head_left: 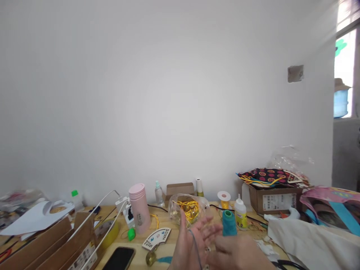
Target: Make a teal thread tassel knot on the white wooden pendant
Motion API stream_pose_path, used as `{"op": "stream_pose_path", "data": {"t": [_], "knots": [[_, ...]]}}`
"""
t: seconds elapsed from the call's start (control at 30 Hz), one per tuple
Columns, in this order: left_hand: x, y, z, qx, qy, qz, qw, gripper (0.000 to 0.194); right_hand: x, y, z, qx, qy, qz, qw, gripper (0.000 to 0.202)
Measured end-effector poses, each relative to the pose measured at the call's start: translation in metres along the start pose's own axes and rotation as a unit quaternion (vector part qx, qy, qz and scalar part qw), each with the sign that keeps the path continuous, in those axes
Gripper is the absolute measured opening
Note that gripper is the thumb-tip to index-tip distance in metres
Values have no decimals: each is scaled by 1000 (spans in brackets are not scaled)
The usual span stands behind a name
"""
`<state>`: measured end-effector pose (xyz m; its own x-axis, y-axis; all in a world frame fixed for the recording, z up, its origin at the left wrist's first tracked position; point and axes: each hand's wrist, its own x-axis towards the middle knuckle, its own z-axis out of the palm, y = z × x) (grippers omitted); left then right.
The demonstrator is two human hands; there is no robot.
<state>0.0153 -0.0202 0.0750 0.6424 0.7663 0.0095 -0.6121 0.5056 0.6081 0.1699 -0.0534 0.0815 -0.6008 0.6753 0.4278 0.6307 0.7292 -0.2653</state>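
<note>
My left hand (191,242) is raised over the table at the bottom centre, palm up with its fingers spread. A thin blue-grey cord (194,245) lies across its palm and runs down out of the frame. Close by on the right, my right hand (232,253) is blurred, its fingers bent together; whether it grips the cord is hidden. Behind the hands are a teal thread spool (229,223) and a clear bag of yellow cords (189,210). A brass-coloured piece with a teal tassel (164,259) lies left of my left hand.
A pink cup (140,210), a fan-shaped card (156,239) and a phone (119,258) are on the left, beside cardboard boxes (64,243). At right are a glue bottle (240,215), a box under patterned cloth (277,198) and white cloth (312,240).
</note>
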Motion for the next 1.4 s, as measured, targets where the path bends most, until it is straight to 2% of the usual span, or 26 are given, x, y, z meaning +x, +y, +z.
{"op": "stream_pose_path", "data": {"t": [0.1,0.17,0.3,0.4,0.5,0.67,0.87,1.0,1.1,1.2,1.33,1.4], "knots": [[-3,-6,5,-15,-51,-33,998,73,22,-1,-19,-32,14,-36,999,19],[-6,-5,4,-37,-74,-24,996,74,28,-4,-26,-37,21,-64,997,18],[-11,8,-10,-78,-75,63,992,74,18,-8,-25,-41,31,-124,991,20],[-14,16,-22,-95,-59,123,986,72,7,-9,-20,-68,26,-136,988,29],[-15,17,-24,-100,-55,141,983,70,3,-11,-20,-76,21,-137,987,31],[-14,7,-14,-83,-67,92,990,73,13,-18,-27,-44,26,-147,988,23],[-11,-11,-6,5,-101,-27,994,77,41,-12,-33,-47,-3,-104,993,9],[-6,-19,1,52,-94,0,994,80,56,-7,-32,-28,-12,-93,995,10],[-5,-18,6,98,-119,-27,988,95,59,-2,-28,22,-14,-71,997,9],[-11,-15,6,131,-155,-70,977,107,58,6,-18,98,-29,-42,994,9],[-23,-9,6,137,-166,-111,970,101,51,19,11,235,-63,-15,970,18],[-25,-6,8,116,-158,-99,976,98,45,24,32,221,0,-8,975,25]]}}
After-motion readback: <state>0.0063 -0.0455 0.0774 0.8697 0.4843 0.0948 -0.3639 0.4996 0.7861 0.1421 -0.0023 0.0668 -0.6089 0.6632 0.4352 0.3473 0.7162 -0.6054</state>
